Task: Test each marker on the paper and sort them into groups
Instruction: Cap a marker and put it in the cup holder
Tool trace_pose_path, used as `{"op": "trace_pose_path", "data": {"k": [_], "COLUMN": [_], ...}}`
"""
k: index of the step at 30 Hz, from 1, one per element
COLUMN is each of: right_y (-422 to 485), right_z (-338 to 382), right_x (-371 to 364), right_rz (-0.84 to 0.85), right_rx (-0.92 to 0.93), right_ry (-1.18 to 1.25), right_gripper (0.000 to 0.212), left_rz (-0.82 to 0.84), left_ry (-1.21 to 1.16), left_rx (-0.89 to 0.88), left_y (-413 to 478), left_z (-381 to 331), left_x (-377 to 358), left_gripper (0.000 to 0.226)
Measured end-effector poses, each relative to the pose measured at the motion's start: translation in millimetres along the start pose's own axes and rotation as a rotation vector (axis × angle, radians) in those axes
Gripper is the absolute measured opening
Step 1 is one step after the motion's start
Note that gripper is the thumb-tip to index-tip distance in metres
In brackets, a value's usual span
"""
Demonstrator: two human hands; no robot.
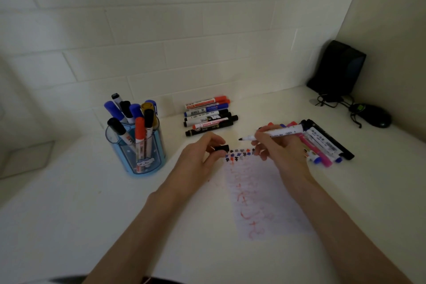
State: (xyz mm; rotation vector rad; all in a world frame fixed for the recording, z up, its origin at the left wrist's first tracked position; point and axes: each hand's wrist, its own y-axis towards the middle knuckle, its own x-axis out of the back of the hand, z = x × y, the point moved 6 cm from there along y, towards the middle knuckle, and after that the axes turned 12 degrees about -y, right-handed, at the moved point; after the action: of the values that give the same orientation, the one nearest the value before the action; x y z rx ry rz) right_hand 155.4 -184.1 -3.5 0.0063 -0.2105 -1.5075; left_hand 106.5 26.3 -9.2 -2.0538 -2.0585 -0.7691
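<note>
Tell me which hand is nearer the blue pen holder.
Left. The left hand, pinching a black cap, sits just right of the pen holder; the right hand, gripping the uncapped marker, is farther right above the paper.

White marker, uncapped, black tip pointing left, held level above the paper's scribbled top edge. Its black cap is pinched just left. Capped markers lie in a back row and a right row; others stand in a blue cup.
</note>
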Motion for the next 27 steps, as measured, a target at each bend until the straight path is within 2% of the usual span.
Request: {"op": "trace_pose_path", "data": {"k": [4, 9, 16, 19, 21, 27], "right_y": [-3.6, -7.9, -16.5, -16.3, -16.0, -21.8], "right_z": [5.5, 8.5, 11.5, 11.2, 8.5, 5.2], "right_x": [-8.5, -14.2, -25.3, -25.5, -26.9, -31.4], "right_rz": [0.065, 0.145, 0.253, 0.294, 0.322, 0.256], "right_rx": [0.024, 0.033, 0.044, -0.047, -0.094, 0.026], "right_ry": [0.002, -0.008, -0.144, 0.005, 0.105, 0.131], "right_gripper": [0.004, 0.002, 0.022, 0.037, 0.040, 0.036], "left_rz": [-0.035, -0.017, -0.003, -0.036, -0.054, -0.076], "left_ry": [-0.164, -0.203, -0.217, -0.222, -0.242, -0.296], "left_rx": [0.009, -0.034, -0.059, -0.075, -0.083, -0.125], "left_y": [0.8, 0.9, 0.3, -0.2, 0.0, -1.7], "left_z": [-2.0, -7.4, -12.3, -12.5, -12.7, -15.4], "left_x": [0.7, 0.0, 0.6, 5.0, 6.0, 0.5], "left_gripper": [0.009, 0.007, 0.011, 0.015, 0.014, 0.014]}}
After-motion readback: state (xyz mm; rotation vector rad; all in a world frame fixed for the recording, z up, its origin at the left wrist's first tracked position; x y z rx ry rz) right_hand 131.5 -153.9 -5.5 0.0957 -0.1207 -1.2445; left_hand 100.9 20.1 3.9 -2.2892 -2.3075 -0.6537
